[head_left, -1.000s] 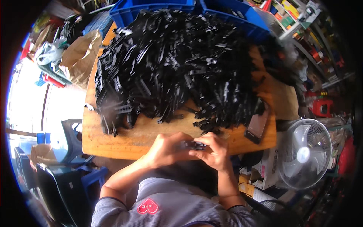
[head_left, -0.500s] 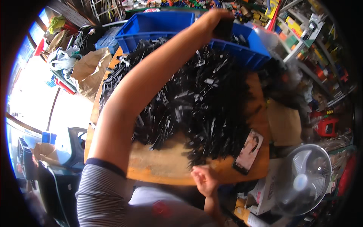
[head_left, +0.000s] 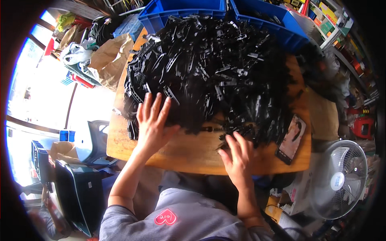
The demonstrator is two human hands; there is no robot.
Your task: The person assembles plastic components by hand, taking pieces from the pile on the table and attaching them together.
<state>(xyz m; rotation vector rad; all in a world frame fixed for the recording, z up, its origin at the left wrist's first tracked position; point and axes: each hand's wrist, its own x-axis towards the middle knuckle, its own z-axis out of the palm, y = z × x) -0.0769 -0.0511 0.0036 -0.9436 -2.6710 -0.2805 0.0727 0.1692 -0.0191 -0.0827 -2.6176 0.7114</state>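
A large heap of slim black plastic pieces (head_left: 193, 76), several with slots and shiny edges, covers most of the wooden table (head_left: 181, 158). Their exact kind is hard to make out. At the heap's near left edge my left hand (head_left: 150, 126) lies palm down with its fingers spread, holding nothing. My right hand (head_left: 240, 158) is at the near edge of the heap, right of the middle. Its fingers are apart and curved beside a few loose black pieces, and no piece shows in its grip.
Two blue bins (head_left: 183, 17) stand behind the heap; the right one holds some black pieces. A phone (head_left: 291, 139) with a lit screen leans by the heap's right side. A fan (head_left: 337, 180) stands right of the table, a brown paper bag (head_left: 110, 60) to its left.
My left hand has come back from above the right blue bin, where a dark mass was under it, to the near left of the heap. My right hand has moved forward and its fingers have opened.
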